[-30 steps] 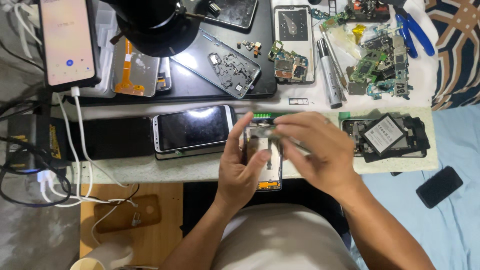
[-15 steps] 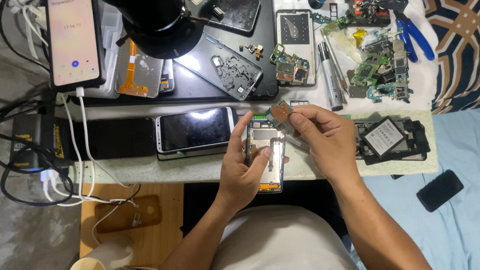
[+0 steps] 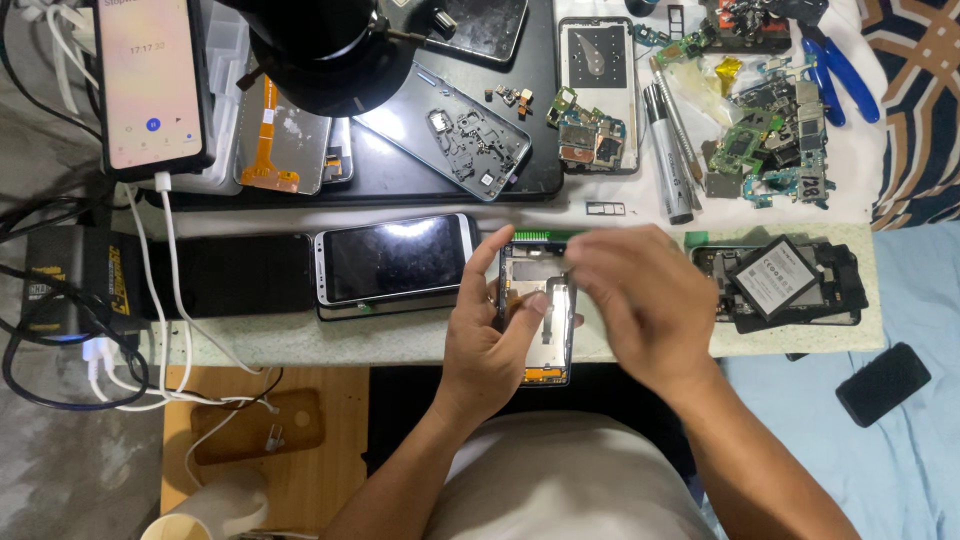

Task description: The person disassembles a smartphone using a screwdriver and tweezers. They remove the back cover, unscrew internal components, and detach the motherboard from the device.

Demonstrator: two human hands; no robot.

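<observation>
Since the earlier frame your right hand point(image 3: 640, 305) is dropping, fingers curled and blurred, grip indeterminate, onto the opened phone frame point(image 3: 538, 315) your left hand point(image 3: 490, 335) is clasping edgewise above the desk point(image 3: 400, 340); light, thin, fragile—keep holding its rims.

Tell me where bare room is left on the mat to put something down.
A bare strip of mat lies in front of the phone, left of the left hand. Another lies below the battery. The back, around the boards, is crowded.
</observation>
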